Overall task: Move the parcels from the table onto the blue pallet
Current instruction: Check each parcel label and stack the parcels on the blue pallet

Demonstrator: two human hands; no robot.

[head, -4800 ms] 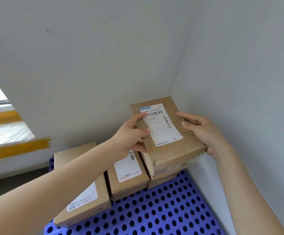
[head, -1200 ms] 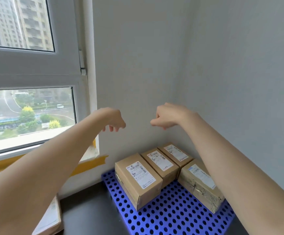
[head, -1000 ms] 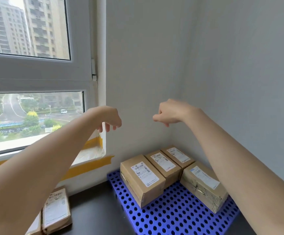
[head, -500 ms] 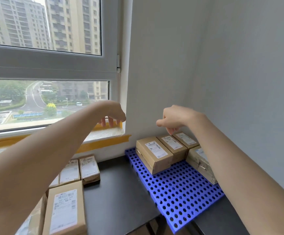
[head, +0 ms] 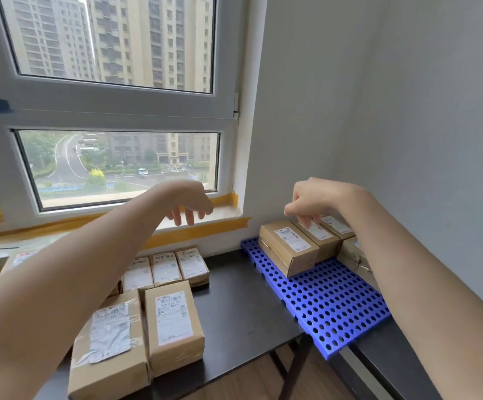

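Both hands hang empty, fingers loosely curled; the left hand (head: 189,202) is nearer the table's labelled parcels (head: 174,324), below-left of the right hand (head: 312,202).

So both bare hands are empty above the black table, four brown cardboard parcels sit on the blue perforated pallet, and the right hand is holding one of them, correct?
Not quite: the right hand holds nothing; the head view shows it hanging empty above the brown cardboard parcels on the blue perforated pallet. The left hand is empty too.
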